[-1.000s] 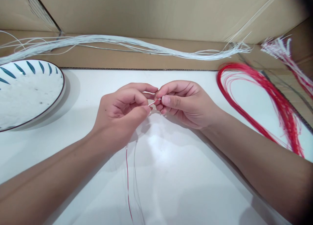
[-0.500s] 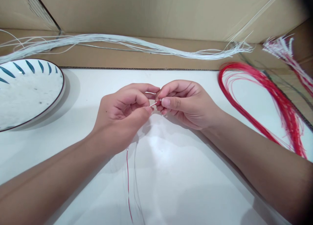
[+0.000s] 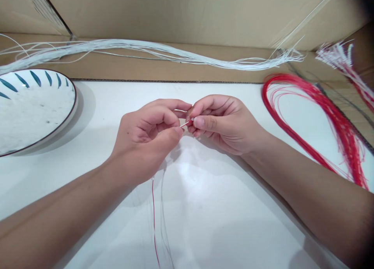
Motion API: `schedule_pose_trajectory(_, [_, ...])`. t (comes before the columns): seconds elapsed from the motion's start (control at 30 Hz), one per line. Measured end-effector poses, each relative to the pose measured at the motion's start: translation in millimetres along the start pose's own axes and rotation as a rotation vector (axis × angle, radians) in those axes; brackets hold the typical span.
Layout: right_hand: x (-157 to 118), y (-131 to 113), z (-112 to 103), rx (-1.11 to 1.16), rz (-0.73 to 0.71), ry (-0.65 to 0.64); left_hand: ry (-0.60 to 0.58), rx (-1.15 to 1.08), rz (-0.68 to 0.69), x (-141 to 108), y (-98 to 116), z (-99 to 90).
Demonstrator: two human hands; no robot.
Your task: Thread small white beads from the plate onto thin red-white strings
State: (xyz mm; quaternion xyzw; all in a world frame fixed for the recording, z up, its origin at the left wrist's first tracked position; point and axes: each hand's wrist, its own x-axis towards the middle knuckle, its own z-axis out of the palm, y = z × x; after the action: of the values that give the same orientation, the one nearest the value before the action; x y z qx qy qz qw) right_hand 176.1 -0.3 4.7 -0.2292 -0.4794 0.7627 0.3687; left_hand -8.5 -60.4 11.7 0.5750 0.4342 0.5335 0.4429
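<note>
Thin pale strand point(image 3: 184, 124), aslant between fingertips point(image 3: 177, 131) (red end point(image 3: 189, 122) perhaps beaded)

Single head-worn view, near, facing forward, down onto hands point(image 3: 149, 132) point(image 3: 224, 123).

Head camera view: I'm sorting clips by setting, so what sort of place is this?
Probably a small spot for fine handwork, though the wider room is out of view. A white work surface stands before a cardboard wall, with a bundle of red strands lying on the right.
</note>
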Motion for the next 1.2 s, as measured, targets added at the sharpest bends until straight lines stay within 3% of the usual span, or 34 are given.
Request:
schedule_pose_trajectory(0.97, [-3.8, 0.2, 6.7, -0.165, -0.075, 0.083, 0.014, 0.177, 0.047, 0.1, 1.5, 1.4])
schedule_pose_trajectory(1.2, [-4.3, 2.6, 9.8, -0.270, -0.224, 0.126, 0.035, 0.148, 0.067, 2.7, -2.3, 0.5])
